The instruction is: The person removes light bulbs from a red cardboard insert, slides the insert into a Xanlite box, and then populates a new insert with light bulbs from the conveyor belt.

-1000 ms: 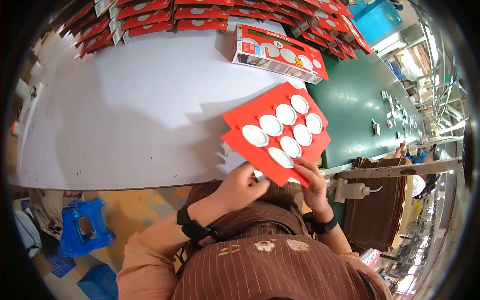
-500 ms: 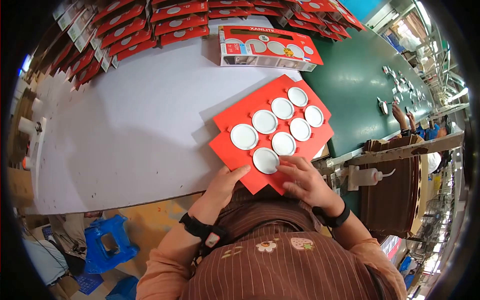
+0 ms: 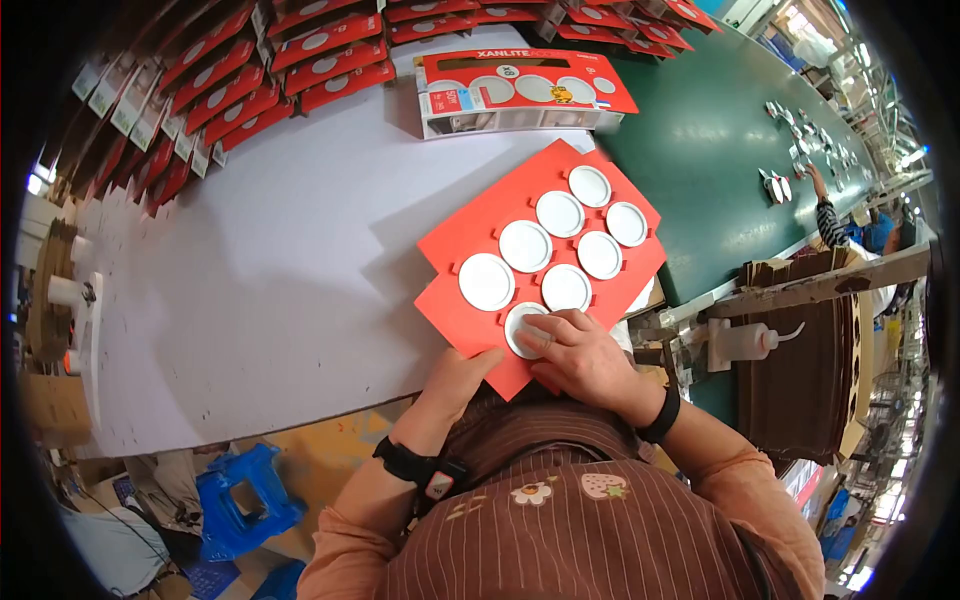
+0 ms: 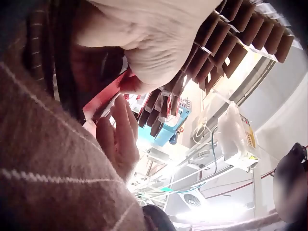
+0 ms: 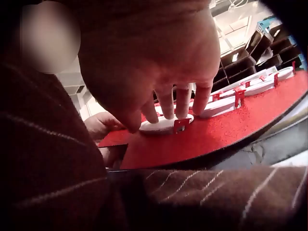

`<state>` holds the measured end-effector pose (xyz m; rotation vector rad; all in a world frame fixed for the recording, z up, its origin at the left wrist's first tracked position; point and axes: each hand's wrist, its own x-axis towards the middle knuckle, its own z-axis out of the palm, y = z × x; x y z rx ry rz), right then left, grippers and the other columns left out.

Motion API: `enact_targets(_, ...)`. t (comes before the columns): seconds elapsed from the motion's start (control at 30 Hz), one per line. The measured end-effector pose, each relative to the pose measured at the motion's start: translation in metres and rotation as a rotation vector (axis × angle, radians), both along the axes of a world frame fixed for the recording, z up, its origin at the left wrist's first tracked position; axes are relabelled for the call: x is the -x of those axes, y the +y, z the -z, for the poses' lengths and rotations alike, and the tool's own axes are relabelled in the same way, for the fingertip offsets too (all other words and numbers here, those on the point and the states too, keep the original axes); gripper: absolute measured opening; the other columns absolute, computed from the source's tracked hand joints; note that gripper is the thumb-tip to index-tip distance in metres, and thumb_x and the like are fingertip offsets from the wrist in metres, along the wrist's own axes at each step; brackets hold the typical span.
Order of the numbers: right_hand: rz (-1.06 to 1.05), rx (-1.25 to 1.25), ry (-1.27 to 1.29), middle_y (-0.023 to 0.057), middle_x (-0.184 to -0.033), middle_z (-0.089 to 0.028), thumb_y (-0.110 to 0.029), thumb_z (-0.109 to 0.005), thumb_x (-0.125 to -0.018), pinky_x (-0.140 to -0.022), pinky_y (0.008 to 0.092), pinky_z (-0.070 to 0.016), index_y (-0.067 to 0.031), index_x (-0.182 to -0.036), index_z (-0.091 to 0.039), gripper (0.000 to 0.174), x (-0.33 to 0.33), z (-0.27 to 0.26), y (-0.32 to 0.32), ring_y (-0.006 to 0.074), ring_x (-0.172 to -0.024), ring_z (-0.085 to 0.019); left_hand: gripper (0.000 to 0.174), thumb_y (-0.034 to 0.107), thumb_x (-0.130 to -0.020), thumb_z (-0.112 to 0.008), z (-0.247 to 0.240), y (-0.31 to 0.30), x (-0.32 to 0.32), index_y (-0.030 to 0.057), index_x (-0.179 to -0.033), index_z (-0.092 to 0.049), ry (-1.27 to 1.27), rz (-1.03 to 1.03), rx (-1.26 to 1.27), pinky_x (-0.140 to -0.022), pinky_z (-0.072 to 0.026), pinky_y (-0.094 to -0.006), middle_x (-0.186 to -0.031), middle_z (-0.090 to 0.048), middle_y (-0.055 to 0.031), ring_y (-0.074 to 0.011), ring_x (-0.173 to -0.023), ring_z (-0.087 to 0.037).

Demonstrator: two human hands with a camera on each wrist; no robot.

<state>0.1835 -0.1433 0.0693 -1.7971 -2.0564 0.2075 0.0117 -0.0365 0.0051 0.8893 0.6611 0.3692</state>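
Observation:
A red card (image 3: 440, 305) lies tilted at the near table edge, holding several white discs (image 3: 487, 282) in two rows. My left hand (image 3: 455, 385) grips its near-left edge, thumb on top and the other fingers hidden beneath. With its fingertips, my right hand (image 3: 590, 365) presses on the nearest disc (image 3: 518, 322). In the right wrist view the fingers of the right hand (image 5: 163, 72) reach down onto that disc (image 5: 161, 126), beside a raised red tab (image 5: 181, 126). The left wrist view shows the left hand (image 4: 154, 43) at the red card (image 4: 103, 98).
Behind the card stands a red and white box (image 3: 525, 95) with a window. Stacked red boxes (image 3: 330, 55) fill the far side. Small parts lie on the green surface (image 3: 690, 180) at right, where another person's arm reaches in. A white bottle (image 3: 745, 341) hangs at right.
The card has turned from steeply tilted to flatter and come slightly left. My left hand has taken its near-left edge, and my right fingers have moved from the card's edge onto the nearest disc.

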Motion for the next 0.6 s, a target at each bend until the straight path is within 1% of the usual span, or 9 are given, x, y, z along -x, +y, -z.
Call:
enact_targets(0.07, 0.008, -0.035, 0.036, 0.0083, -0.115, -0.056, -0.018, -0.07, -0.072, -0.084, 0.0373, -0.0462, -0.0078, -0.112, -0.059, 0.043, -0.001, 0.005, 0.002, 0.0275, -0.098, -0.054, 0.032, 0.009, -0.084, -0.061, 0.006, 0.001, 0.002, 0.0002, -0.114, -0.056, 0.007, -0.017, -0.009, -0.084, -0.045, -0.0293, -0.108, -0.059, -0.0026, -0.0127, -0.097, -0.055)
enact_targets(0.13, -0.027, -0.016, 0.143, 0.0122, -0.113, -0.056, -0.012, -0.069, -0.071, -0.082, 0.0396, -0.0467, -0.007, -0.116, -0.056, 0.047, -0.001, 0.005, 0.002, 0.0302, -0.097, -0.055, 0.034, 0.01, -0.085, -0.061, 0.007, 0.001, 0.004, 0.0002, -0.118, -0.055, -0.029, -0.04, -0.009, -0.089, -0.0441, -0.0317, -0.113, -0.058, -0.0042, -0.0152, -0.102, -0.055)
enact_targets(0.23, -0.057, -0.103, 0.191, 0.0145, -0.109, -0.055, -0.016, -0.062, -0.076, -0.079, 0.0394, -0.0452, 0.0003, -0.108, -0.054, 0.036, -0.007, 0.026, -0.001, 0.0312, -0.092, -0.054, 0.041, 0.007, -0.085, -0.06, 0.0, 0.006, 0.003, -0.0019, -0.124, -0.05, -0.042, 0.06, 0.002, -0.097, -0.0414, -0.0357, -0.124, -0.054, -0.0097, -0.0197, -0.111, -0.053)
enact_targets(0.27, -0.016, 0.001, 0.214, 0.0145, -0.112, -0.054, -0.016, -0.062, -0.077, -0.081, 0.0392, -0.0439, 0.0002, -0.11, -0.054, 0.038, -0.007, 0.019, -0.004, 0.0309, -0.095, -0.053, 0.041, 0.005, -0.084, -0.059, -0.007, 0.003, 0.0, -0.0021, -0.124, -0.049, -0.136, 0.039, -0.043, -0.097, -0.0419, -0.0368, -0.123, -0.054, -0.011, -0.0214, -0.111, -0.053)
enact_targets(0.3, -0.004, -0.038, 0.275, 0.0142, -0.114, -0.052, -0.02, -0.063, -0.078, -0.084, 0.0401, -0.0423, -0.001, -0.114, -0.053, 0.043, -0.008, 0.013, -0.006, 0.0306, -0.099, -0.051, 0.04, 0.002, -0.084, -0.057, -0.009, 0.002, -0.001, -0.0025, -0.123, -0.049, -0.137, 0.041, -0.049, -0.097, -0.0421, -0.0375, -0.118, -0.057, -0.0126, -0.0228, -0.11, -0.054)
enact_targets(0.33, 0.041, -0.042, 0.258, 0.0141, -0.116, -0.052, -0.023, -0.065, -0.077, -0.086, 0.0404, -0.0415, -0.0019, -0.116, -0.052, 0.046, -0.009, 0.013, -0.008, 0.0305, -0.1, -0.05, 0.056, 0.003, -0.079, -0.057, 0.006, 0.011, 0.002, -0.0012, -0.131, -0.038, -0.054, 0.144, -0.108, -0.098, -0.0419, -0.0388, -0.127, -0.05, -0.0124, -0.0251, -0.116, -0.051)
enact_targets(0.43, 0.087, -0.033, 0.259, 0.0136, -0.121, -0.048, -0.027, -0.068, -0.075, -0.089, 0.0398, -0.04, -0.0038, -0.119, -0.052, 0.053, -0.003, 0.009, -0.014, 0.0302, -0.104, -0.047, 0.053, 0.005, -0.082, -0.055, 0.012, 0.012, 0.0, -0.0016, -0.131, -0.038, -0.129, 0.161, -0.188, -0.097, -0.0434, -0.0382, -0.126, -0.05, -0.0133, -0.0249, -0.115, -0.051)
enact_targets(0.5, 0.107, -0.071, 0.281, 0.0127, -0.119, -0.048, -0.031, -0.07, -0.07, -0.089, 0.0431, -0.0402, -0.0036, -0.117, -0.053, 0.057, 0.0, 0.008, -0.018, 0.0311, -0.105, -0.047, 0.049, 0.005, -0.082, -0.057, 0.031, 0.015, 0.008, -0.0031, -0.129, -0.042, -0.041, 0.179, -0.214, -0.096, -0.0441, -0.0383, -0.124, -0.052, -0.0128, -0.0254, -0.112, -0.053)
enact_targets(0.6, 0.078, -0.043, 0.164, 0.0151, -0.124, -0.045, -0.038, -0.074, -0.064, -0.096, 0.0442, -0.0369, -0.0016, -0.125, -0.047, 0.076, 0.003, 0.008, -0.025, 0.0331, -0.113, -0.045, 0.044, 0.005, -0.083, -0.059, 0.046, 0.017, 0.008, -0.0054, -0.125, -0.047, 0.089, 0.2, -0.251, -0.094, -0.0451, -0.0384, -0.121, -0.055, -0.0121, -0.0261, -0.107, -0.055)
